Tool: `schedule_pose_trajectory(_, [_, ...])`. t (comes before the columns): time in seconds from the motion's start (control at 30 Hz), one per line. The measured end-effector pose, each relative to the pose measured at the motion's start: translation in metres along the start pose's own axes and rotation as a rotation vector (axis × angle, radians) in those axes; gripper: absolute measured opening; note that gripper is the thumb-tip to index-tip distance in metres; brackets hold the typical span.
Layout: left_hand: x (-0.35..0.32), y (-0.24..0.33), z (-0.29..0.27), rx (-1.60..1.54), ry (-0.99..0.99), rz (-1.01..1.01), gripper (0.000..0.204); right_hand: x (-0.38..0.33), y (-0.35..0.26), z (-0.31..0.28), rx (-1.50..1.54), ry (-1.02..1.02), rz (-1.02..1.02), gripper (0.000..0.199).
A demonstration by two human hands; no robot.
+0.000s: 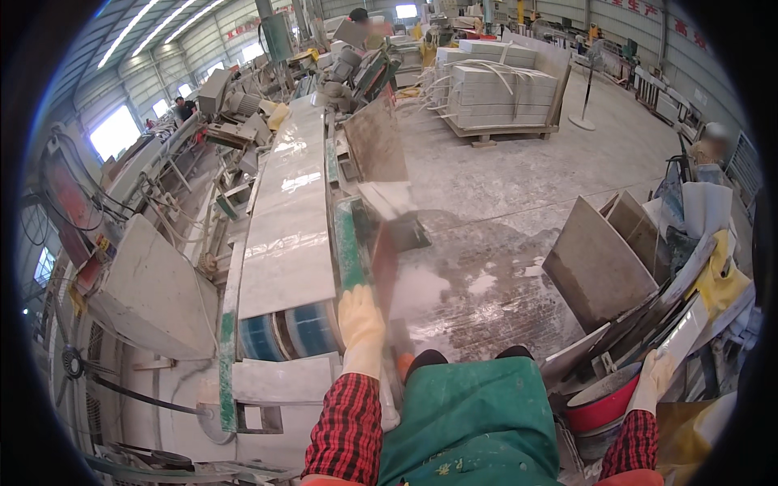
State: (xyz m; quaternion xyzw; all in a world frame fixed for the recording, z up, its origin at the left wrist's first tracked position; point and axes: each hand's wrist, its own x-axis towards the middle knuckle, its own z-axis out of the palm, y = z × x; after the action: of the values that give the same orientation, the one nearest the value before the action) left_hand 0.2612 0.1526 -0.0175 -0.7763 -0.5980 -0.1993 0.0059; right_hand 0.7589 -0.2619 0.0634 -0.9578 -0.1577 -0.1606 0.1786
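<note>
The conveyor line [288, 235] carries pale stone slabs [285, 267] away from the person, and its green edge rail [348, 247] runs straight along the right side. To the right of this rail the wet concrete floor [502, 267] is wide and open up to the leaning slabs [596, 263] that stand near the right border. To the left of the line there are machines and cables close together, so little room remains on that side.

The left hand [361, 328], in a pale yellow glove, lies on the near end of the green rail, just beside the last slab on the rollers; whether the fingers grip something cannot be told. A dark upright stone piece [385, 267] stands just to the right of this hand, blurred.

The right hand [652, 381], also gloved, rests on the rim of a red bucket [604, 405], with the fingers bent over it.
</note>
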Motion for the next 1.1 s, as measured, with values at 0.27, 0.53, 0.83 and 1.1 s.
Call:
schedule_pose_trajectory(0.27, [0.001, -0.002, 0.011, 0.012, 0.095, 0.015, 0.051, 0.017, 0.033, 0.029, -0.083, -0.082, 0.154, 0.058])
schedule_pose_trajectory(0.53, [0.002, -0.002, 0.002, -0.024, -0.006, -0.003, 0.054, 0.046, 0.043, 0.044, -0.152, -0.116, 0.400, 0.079])
schedule_pose_trajectory(0.83, [0.008, 0.001, -0.005, -0.029, -0.088, -0.043, 0.054, 0.036, 0.033, 0.036, 0.151, -0.207, 0.382, 0.056])
schedule_pose_trajectory(1.1, [0.000, -0.009, 0.002, 0.067, 0.301, 0.027, 0.025, 0.068, -0.036, -0.024, 1.080, -0.113, 0.910, 0.069])
